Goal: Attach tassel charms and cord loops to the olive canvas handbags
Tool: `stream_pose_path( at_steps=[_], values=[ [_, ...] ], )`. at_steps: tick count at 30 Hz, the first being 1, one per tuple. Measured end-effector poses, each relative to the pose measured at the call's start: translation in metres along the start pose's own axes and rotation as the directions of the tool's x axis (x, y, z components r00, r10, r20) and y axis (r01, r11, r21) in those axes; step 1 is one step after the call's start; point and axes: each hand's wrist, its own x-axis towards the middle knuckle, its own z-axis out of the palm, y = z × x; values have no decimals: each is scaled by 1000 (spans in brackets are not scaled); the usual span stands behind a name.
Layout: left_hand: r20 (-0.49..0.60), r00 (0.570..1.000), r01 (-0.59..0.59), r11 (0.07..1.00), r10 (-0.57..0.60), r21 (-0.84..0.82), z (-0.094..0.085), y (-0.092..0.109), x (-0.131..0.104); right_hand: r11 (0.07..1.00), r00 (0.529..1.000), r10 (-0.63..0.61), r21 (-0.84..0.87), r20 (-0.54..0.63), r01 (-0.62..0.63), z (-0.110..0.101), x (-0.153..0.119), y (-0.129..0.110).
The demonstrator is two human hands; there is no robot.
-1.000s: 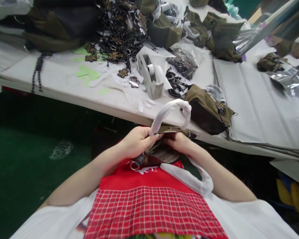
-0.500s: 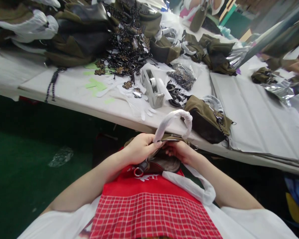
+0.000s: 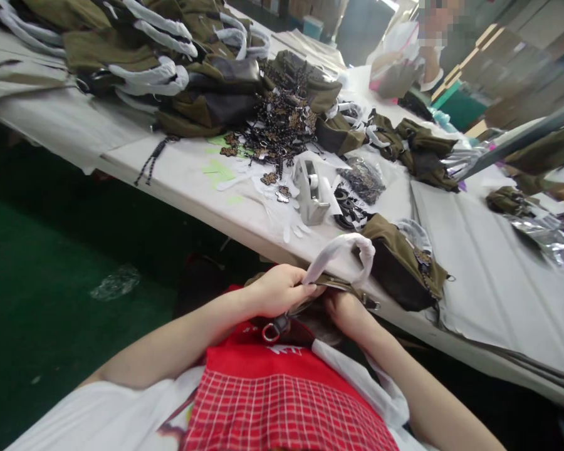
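An olive-brown handbag (image 3: 320, 327) rests against my red apron, its opening turned toward me. My left hand (image 3: 278, 291) pinches the bag's rim, thumb on top. On the other side, my right hand (image 3: 350, 312) is curled at the opening under the rim, with its fingertips hidden inside. One handle (image 3: 342, 243), wrapped in white, arches above my hands. The second wrapped handle (image 3: 364, 369) hangs over the apron toward my right forearm. A dark tab with a metal ring (image 3: 271, 331) dangles below my left hand.
The white table (image 3: 244, 219) carries a grey tape dispenser (image 3: 311, 193), a pile of black cords with charms (image 3: 284, 122), and a bag of small parts (image 3: 364, 178). Another handbag (image 3: 399, 263) sits at its edge. More bags (image 3: 207, 94) lie behind. A person (image 3: 404, 59) is across the table.
The view has tilted and shifted, so the table sits lower and further right. My right hand has closed in at the opening, and its fingers, visible before, are now mostly hidden. The left keeps its hold.
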Motion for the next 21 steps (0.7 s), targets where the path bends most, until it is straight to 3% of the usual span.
stream_pose_path(
  at_steps=[1, 3, 10, 16, 21],
  values=[
    [-10, 1000, -4, 1000, 4, -13, 0, -1, 0, 975, 994, -106, -199, -32, 98, -3, -1, -1],
    [-18, 1000, -6, 999, 5, -45, 0, -3, -1, 893, 980, -196, -418, -30, 166, -8, -3, -4],
    [10, 1000, 16, 994, -15, -111, 2, -7, 1, 784, 974, -185, -578, 131, 227, -1, -6, -6],
    [46, 998, 42, 984, -34, -175, 1, -7, 1, 872, 985, -135, -459, 105, 168, -2, -6, -16],
    [85, 993, 102, 948, -81, -301, 5, -2, -4, 923, 984, -181, -345, 5, 171, 2, -2, -14]
  ],
)
